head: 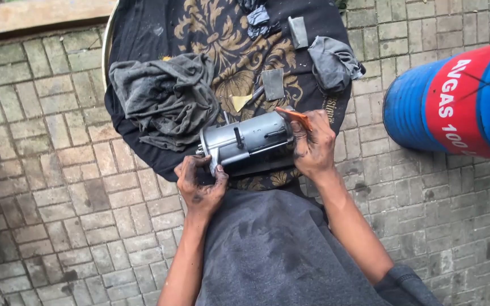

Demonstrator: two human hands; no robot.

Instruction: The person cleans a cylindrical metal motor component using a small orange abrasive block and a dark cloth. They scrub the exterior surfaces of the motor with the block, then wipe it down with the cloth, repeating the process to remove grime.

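You work in soft, even daylight, with no hard shadows on the brick paving [58, 187]. The grey metal cylinder [248, 141] shows a mild shine on top. The picture is sharp in the middle; the blue drum [455, 102] bends slightly at the edge.

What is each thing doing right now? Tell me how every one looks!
Left hand: greasy, gripping the motor's end.
Right hand: greasy, holding the orange strip.
Metal motor: lying on its side, held.
Orange strip: pressed against the motor.
Grey rag: crumpled.
Black cloth: spread out, dirty.
Blue drum: lying on its side.
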